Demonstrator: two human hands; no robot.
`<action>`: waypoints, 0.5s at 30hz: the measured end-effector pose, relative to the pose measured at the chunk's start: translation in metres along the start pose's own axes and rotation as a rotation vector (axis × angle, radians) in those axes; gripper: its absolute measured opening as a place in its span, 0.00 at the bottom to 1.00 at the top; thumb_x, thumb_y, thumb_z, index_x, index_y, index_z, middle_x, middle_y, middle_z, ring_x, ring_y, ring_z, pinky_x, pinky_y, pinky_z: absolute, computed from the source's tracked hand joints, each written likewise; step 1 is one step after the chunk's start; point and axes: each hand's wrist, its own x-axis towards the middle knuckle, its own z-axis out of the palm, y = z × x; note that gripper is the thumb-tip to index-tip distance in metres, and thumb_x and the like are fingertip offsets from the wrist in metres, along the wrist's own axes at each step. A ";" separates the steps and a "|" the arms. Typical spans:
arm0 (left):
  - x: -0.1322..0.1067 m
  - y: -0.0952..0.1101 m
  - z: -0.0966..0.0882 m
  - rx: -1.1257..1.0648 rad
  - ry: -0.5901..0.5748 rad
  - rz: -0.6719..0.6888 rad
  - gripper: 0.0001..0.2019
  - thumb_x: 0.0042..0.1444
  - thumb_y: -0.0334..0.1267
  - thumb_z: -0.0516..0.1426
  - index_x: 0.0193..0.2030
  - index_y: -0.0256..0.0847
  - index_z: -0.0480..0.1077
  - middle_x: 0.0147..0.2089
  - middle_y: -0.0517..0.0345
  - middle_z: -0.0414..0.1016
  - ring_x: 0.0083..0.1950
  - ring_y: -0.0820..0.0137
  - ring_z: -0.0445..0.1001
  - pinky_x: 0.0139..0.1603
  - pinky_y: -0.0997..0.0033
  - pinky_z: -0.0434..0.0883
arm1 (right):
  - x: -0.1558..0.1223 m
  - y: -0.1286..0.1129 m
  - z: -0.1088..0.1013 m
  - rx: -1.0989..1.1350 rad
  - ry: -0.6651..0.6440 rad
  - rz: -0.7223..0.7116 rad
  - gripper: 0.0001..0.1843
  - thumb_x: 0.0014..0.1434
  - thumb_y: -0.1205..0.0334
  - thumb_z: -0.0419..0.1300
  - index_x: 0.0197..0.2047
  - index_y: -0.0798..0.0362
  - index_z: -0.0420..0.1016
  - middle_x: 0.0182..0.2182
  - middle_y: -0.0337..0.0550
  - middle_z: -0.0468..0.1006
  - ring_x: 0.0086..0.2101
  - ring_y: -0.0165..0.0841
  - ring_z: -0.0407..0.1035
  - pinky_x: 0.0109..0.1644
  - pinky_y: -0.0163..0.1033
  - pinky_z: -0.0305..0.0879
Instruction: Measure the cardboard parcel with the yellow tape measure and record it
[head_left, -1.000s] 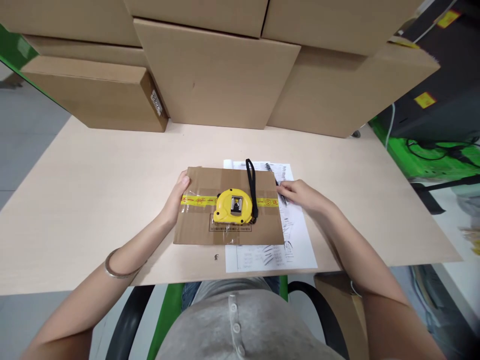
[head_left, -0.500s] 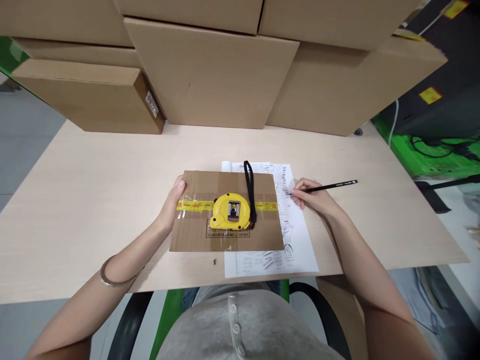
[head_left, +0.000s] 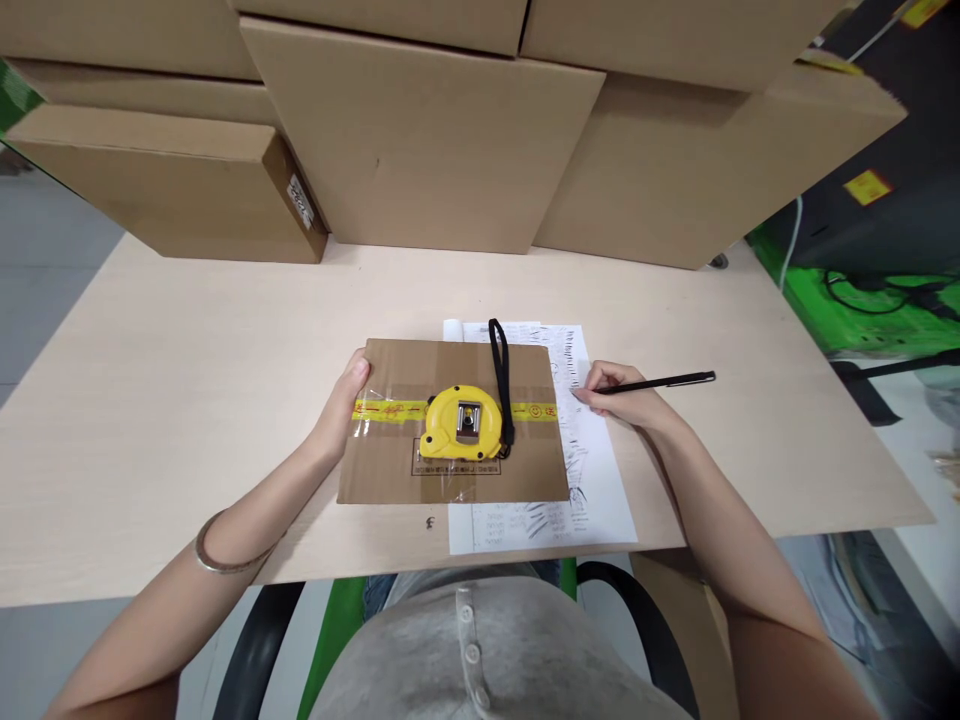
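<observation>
Pinching the pen (head_left: 657,384) in the right hand (head_left: 630,404), thumb against fingers, above the right part of the paper (head_left: 596,470); cannot tell whether touching the sheet. Resting the left hand (head_left: 343,402) against the left side of the box (head_left: 379,465), thumb at the far left corner; cannot tell spread from pressed together in the other fingers, hidden there.

Find the box near the tabletop's (head_left: 225,420) front edge, about midway between left and right edges, overlapping the paper and carrying 1 tape measure (head_left: 446,435).

Expect a light, stiff, smooth pen, best taken low on the barrel. Judge the box stiff, likely manageable with 2 hands, weight uncertain; take by both short sides and keep level, to avoid sliding the compact, probably heavier tape measure. Treat the paper as limp and easily creased.
</observation>
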 end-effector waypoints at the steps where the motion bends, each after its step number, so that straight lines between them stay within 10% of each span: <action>1: 0.000 0.000 0.000 0.004 0.002 0.008 0.24 0.61 0.62 0.61 0.50 0.43 0.77 0.53 0.51 0.82 0.64 0.50 0.76 0.61 0.53 0.77 | 0.000 0.000 0.000 -0.002 0.003 -0.007 0.25 0.50 0.47 0.74 0.22 0.49 0.63 0.15 0.33 0.67 0.19 0.25 0.56 0.26 0.35 0.49; 15: 0.004 -0.002 -0.005 0.049 -0.028 0.066 0.23 0.63 0.62 0.60 0.48 0.42 0.77 0.51 0.50 0.83 0.64 0.49 0.76 0.62 0.51 0.76 | 0.001 0.007 0.000 -0.108 0.005 -0.041 0.25 0.52 0.43 0.70 0.23 0.48 0.62 0.17 0.31 0.62 0.21 0.26 0.53 0.27 0.36 0.47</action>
